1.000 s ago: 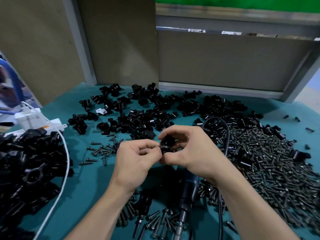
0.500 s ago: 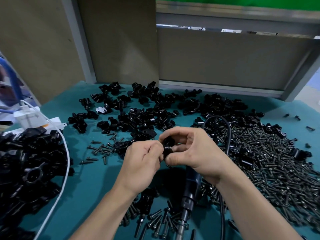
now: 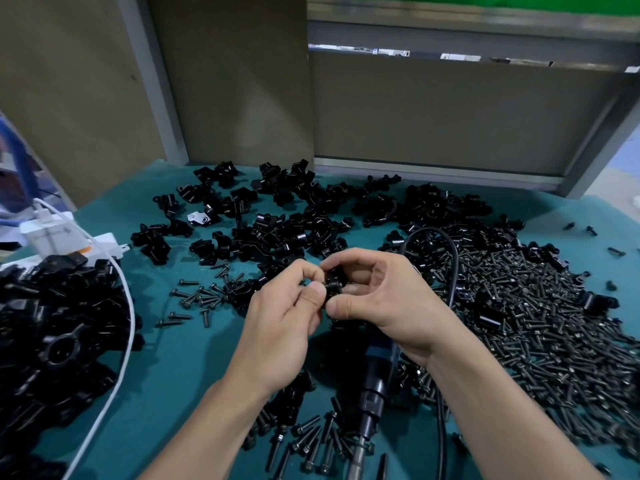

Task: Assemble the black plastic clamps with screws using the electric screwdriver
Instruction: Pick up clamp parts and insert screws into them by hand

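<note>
Over the middle of the teal table, my right hand (image 3: 377, 292) grips a small black plastic clamp (image 3: 334, 283) between thumb and curled fingers. My left hand (image 3: 287, 306) meets it from the left, its thumb and forefinger pinching at the clamp's left side; whatever they pinch is too small to make out. The electric screwdriver (image 3: 372, 403) lies on the table below my hands, bit pointing toward me, with its black cord (image 3: 450, 258) looping up behind my right hand.
Loose black clamps (image 3: 277, 223) are scattered across the back of the teal table (image 3: 180, 368). A big heap of dark screws (image 3: 540, 317) fills the right side, more screws (image 3: 311, 441) lie near the front. Larger black parts (image 3: 52, 327) and a white cable (image 3: 121, 327) lie on the left.
Both hands have stayed together over the table's middle. My left fingers have shifted closer against the clamp, and my right hand has turned the clamp slightly.
</note>
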A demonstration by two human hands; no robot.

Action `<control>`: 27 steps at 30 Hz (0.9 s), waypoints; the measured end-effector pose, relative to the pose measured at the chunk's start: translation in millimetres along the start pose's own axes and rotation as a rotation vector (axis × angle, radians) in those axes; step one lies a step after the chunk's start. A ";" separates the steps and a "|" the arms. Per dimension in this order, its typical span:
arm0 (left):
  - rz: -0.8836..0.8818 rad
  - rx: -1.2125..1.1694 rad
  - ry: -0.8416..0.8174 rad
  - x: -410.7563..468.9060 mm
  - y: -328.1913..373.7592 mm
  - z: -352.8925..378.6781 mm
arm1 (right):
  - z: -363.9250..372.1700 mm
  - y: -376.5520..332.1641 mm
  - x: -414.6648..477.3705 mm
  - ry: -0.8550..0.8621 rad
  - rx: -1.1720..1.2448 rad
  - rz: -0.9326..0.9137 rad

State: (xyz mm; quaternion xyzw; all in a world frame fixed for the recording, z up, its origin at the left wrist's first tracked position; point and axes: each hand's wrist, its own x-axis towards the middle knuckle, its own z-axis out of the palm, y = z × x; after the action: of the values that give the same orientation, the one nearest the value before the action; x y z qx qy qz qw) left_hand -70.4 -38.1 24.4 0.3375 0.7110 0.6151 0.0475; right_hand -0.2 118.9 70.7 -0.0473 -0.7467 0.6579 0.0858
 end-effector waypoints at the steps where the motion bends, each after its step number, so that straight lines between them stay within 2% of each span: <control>1: 0.002 0.048 0.038 -1.0 0.1 1.9 | 1.7 -0.1 0.1 0.003 -0.022 -0.004; 7: -0.117 0.094 0.119 -2.4 3.1 4.9 | 4.7 -0.1 0.0 0.022 -0.093 -0.038; 12: -0.030 -0.034 0.080 -3.9 6.1 1.2 | 4.1 2.4 0.3 0.051 0.006 -0.018; 15: 0.021 0.027 0.072 -2.9 3.6 0.9 | 1.8 4.2 0.4 0.015 0.040 -0.024; 20: -0.158 -0.079 0.141 -3.0 3.0 5.6 | 4.5 4.0 0.2 -0.039 0.019 -0.079; 23: -0.111 -0.117 0.146 -3.4 2.4 2.4 | 2.6 4.5 -0.1 -0.008 0.065 -0.064; 27: -0.044 -0.168 0.047 -1.1 5.9 -0.2 | 2.3 5.3 -1.0 0.008 0.107 -0.033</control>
State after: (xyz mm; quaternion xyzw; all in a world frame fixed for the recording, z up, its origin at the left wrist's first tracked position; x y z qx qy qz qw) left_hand -67.2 -38.7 29.4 0.3019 0.6651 0.6791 0.0725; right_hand 0.1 117.1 65.2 -0.0332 -0.7106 0.6953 0.1022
